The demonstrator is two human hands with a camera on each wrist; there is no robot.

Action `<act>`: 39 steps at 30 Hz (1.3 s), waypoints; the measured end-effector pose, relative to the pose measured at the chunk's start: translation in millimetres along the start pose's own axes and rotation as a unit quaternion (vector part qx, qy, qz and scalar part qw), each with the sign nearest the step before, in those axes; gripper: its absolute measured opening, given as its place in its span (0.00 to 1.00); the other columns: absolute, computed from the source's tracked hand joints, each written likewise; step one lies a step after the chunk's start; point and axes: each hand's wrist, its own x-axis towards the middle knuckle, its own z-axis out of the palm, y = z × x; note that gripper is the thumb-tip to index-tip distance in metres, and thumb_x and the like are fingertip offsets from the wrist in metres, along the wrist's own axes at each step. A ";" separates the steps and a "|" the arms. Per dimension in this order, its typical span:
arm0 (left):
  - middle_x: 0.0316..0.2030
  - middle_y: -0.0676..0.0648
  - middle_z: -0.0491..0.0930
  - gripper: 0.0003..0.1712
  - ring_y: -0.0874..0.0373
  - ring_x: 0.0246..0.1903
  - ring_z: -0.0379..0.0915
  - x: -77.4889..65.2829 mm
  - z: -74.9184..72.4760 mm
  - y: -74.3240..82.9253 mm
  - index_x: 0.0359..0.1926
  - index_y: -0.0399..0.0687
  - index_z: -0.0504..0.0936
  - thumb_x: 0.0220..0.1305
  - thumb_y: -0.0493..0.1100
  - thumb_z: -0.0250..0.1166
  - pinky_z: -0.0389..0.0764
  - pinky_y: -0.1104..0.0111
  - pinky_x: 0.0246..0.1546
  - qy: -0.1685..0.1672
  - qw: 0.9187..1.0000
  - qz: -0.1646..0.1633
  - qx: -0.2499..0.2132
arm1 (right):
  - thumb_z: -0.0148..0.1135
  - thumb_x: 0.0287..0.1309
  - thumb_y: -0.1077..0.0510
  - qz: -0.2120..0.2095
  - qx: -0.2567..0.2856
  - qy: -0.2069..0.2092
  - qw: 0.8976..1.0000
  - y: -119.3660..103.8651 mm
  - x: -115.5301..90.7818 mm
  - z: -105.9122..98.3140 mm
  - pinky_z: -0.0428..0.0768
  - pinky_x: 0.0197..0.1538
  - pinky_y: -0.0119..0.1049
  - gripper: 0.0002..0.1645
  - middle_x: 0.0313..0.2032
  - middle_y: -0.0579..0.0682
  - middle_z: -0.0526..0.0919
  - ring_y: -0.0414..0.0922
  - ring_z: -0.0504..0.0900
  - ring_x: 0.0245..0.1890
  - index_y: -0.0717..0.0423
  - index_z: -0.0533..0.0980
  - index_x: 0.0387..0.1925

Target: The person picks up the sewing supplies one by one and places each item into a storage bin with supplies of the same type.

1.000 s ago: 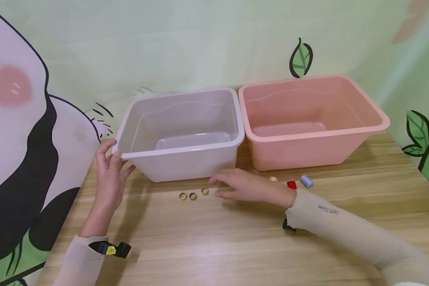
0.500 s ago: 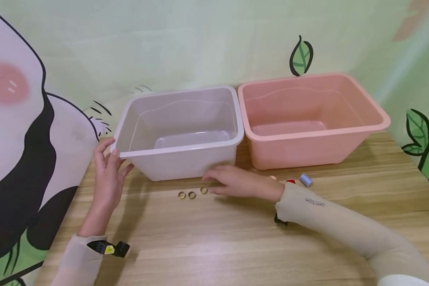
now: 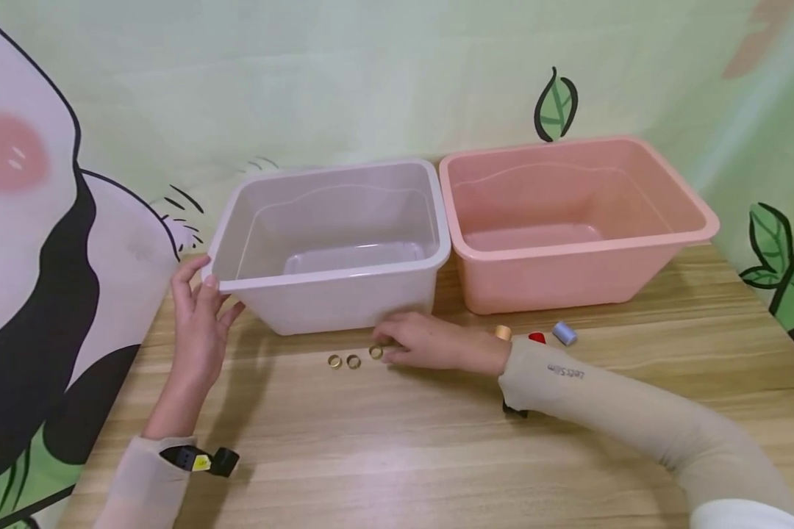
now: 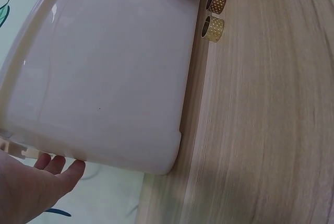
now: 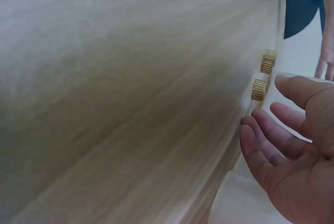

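Note:
Three gold thimble rings with dimpled sides lie on the table before the white bin (image 3: 344, 305): the left thimble ring (image 3: 334, 361), the middle thimble ring (image 3: 353, 361) and the right thimble ring (image 3: 376, 353). My right hand (image 3: 420, 342) reaches in from the right, its fingertips beside the right ring. In the right wrist view its thumb and fingers (image 5: 295, 91) stand apart, with no ring plainly pinched. My left hand (image 3: 198, 323) holds the white bin's front left corner, thumb on the rim. The left wrist view shows its fingertips (image 4: 73, 174) against the bin's outer wall.
A pink bin (image 3: 562, 275) stands right beside the white one, against the printed cloth backdrop. In front of it lie an orange thread spool (image 3: 503, 333), a red spool (image 3: 537, 338) and a pale blue spool (image 3: 565, 333). My right forearm (image 3: 609, 397) partly covers the red one.
My right hand has moved left a little, up to the right thimble ring, its fingertips drawing nearer to it. The left hand has stayed on the white bin's corner.

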 end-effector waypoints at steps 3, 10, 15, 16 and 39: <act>0.66 0.45 0.61 0.25 0.48 0.64 0.68 0.7 -0.8 0.3 0.71 0.59 0.56 0.80 0.50 0.52 0.79 0.69 0.53 0.000 1.000 -0.002 0.004 | 0.67 0.66 0.56 0.011 -0.003 -0.001 1.000 -0.6 1.2 2.9 0.81 0.50 0.37 0.17 0.41 0.50 0.81 0.43 0.78 0.41 0.59 0.79 0.52; 0.66 0.46 0.62 0.25 0.50 0.62 0.69 0.8 -1.2 -0.9 0.71 0.60 0.57 0.79 0.50 0.52 0.79 0.68 0.54 -0.001 1.000 0.001 0.004 | 0.69 0.64 0.55 0.029 -0.008 0.018 0.999 0.1 2.5 9.6 0.79 0.45 0.34 0.15 0.38 0.49 0.80 0.41 0.76 0.38 0.59 0.80 0.48; 0.66 0.45 0.61 0.24 0.52 0.61 0.70 0.7 0.1 -0.5 0.71 0.61 0.57 0.80 0.50 0.52 0.79 0.68 0.54 -0.002 1.000 0.000 0.008 | 0.71 0.63 0.55 0.040 0.004 0.040 0.998 1.8 1.5 15.9 0.78 0.44 0.33 0.15 0.34 0.47 0.80 0.40 0.76 0.35 0.59 0.81 0.48; 0.66 0.45 0.61 0.25 0.51 0.62 0.69 0.5 0.2 -0.4 0.71 0.61 0.57 0.80 0.50 0.52 0.78 0.68 0.54 -0.001 1.000 0.000 0.007 | 0.71 0.63 0.55 0.045 0.011 0.045 0.998 2.1 1.1 17.4 0.78 0.44 0.33 0.15 0.34 0.47 0.80 0.40 0.76 0.35 0.59 0.81 0.48; 0.67 0.46 0.62 0.23 0.50 0.63 0.68 0.0 2.5 -0.7 0.70 0.62 0.58 0.80 0.50 0.51 0.77 0.65 0.56 0.008 1.000 0.006 0.008 | 0.75 0.58 0.53 0.081 0.055 0.153 0.983 5.4 -2.7 40.9 0.77 0.39 0.28 0.14 0.29 0.40 0.80 0.36 0.76 0.32 0.54 0.84 0.43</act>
